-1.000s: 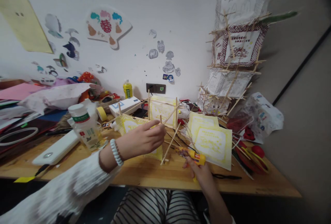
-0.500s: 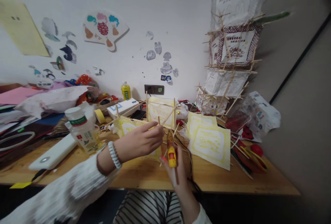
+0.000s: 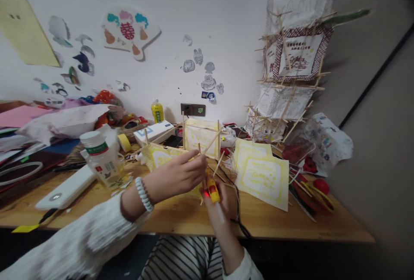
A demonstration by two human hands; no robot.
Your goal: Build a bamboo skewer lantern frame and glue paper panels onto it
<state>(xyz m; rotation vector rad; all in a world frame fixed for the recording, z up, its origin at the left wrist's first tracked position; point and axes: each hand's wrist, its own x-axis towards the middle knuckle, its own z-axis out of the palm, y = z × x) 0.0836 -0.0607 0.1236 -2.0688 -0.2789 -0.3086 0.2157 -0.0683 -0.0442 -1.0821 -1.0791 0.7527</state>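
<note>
My left hand (image 3: 183, 171), with a pale bead bracelet at the wrist, pinches a thin wooden stick (image 3: 199, 147) whose top end pokes out above the fingers. In my right hand (image 3: 223, 196) is a yellow hot glue gun (image 3: 212, 190), with a whitish glue stick (image 3: 220, 212) jutting from its back. The gun's nozzle end is close to my left fingertips and partly hidden by them. A wooden stick frame with yellow-printed paper panels (image 3: 202, 135) stands just behind both hands. Another yellow panel (image 3: 160, 156) leans at its left.
Two yellow-printed sheets (image 3: 263, 181) lie right of my hands. A white-capped bottle (image 3: 101, 163) and a white power bank (image 3: 66, 189) are on the left. A tall paper-and-stick lantern stack (image 3: 296, 58) rises at the right. A dark cable (image 3: 238, 206) runs beside my right hand.
The glue gun has tilted, its nozzle end swinging left and down toward my left fingertips. My left hand has shifted slightly right, still pinching the stick.
</note>
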